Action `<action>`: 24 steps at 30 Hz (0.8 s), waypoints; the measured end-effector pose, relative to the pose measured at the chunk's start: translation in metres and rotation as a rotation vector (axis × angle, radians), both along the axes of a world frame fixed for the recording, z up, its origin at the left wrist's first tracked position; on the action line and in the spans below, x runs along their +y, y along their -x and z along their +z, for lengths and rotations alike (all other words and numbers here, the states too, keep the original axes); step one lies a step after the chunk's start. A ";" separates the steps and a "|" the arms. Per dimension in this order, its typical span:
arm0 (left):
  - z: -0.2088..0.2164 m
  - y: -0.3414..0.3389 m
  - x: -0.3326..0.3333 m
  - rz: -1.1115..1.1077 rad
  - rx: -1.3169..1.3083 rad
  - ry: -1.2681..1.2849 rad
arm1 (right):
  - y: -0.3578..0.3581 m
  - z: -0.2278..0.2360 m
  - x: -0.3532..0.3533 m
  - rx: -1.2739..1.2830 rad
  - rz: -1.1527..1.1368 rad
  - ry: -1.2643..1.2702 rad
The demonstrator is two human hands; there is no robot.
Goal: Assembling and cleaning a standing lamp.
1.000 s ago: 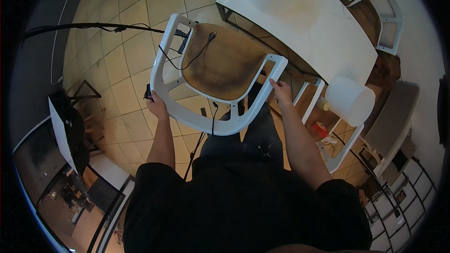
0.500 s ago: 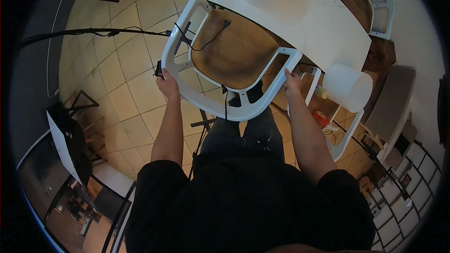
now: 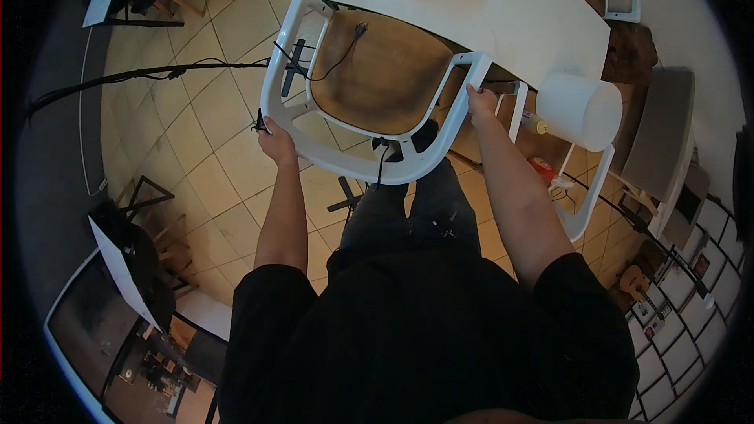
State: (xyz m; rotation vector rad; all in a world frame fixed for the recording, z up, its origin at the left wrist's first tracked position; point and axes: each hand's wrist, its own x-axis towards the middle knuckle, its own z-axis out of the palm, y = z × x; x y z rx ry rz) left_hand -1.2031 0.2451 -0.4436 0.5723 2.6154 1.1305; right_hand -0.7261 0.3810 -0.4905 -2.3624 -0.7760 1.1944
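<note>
I grip a white-framed chair (image 3: 385,82) with a brown seat at both sides of its curved top rail. My left hand (image 3: 278,144) is closed around the left side; a small black object (image 3: 260,122) sticks out next to its fingers, its kind unclear. My right hand (image 3: 481,105) is wrapped round the right side, near the table's edge. On the seat lies a black power plug (image 3: 360,28) with its cord running off over the left armrest. Another thin cord hangs over the rail in the middle, close to my legs.
The chair's far side meets a white table (image 3: 503,23). To the right stand a white cylinder (image 3: 580,110) and a second white chair (image 3: 593,196) holding a bottle (image 3: 534,123) and a red item (image 3: 542,168). A black pole (image 3: 157,71) crosses the tiled floor on the left.
The chair and both hands appear slightly further left and up in the picture. The surroundings have shifted too, as the view has moved. Both hands keep their hold.
</note>
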 end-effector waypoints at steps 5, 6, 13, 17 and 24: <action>0.003 -0.006 -0.007 -0.008 0.021 0.083 | -0.017 0.036 0.003 0.111 0.112 0.096; 0.004 -0.009 -0.007 -0.005 0.029 0.118 | -0.022 0.050 -0.002 0.140 0.096 0.044; 0.020 -0.025 -0.030 0.124 -0.022 0.118 | -0.055 0.155 -0.102 0.217 0.243 -0.006; 0.047 -0.026 -0.048 0.129 0.064 0.018 | -0.084 0.181 -0.180 0.229 0.182 0.072; 0.132 -0.051 -0.039 -0.135 0.248 -0.271 | -0.090 0.179 -0.259 0.305 -0.054 -0.040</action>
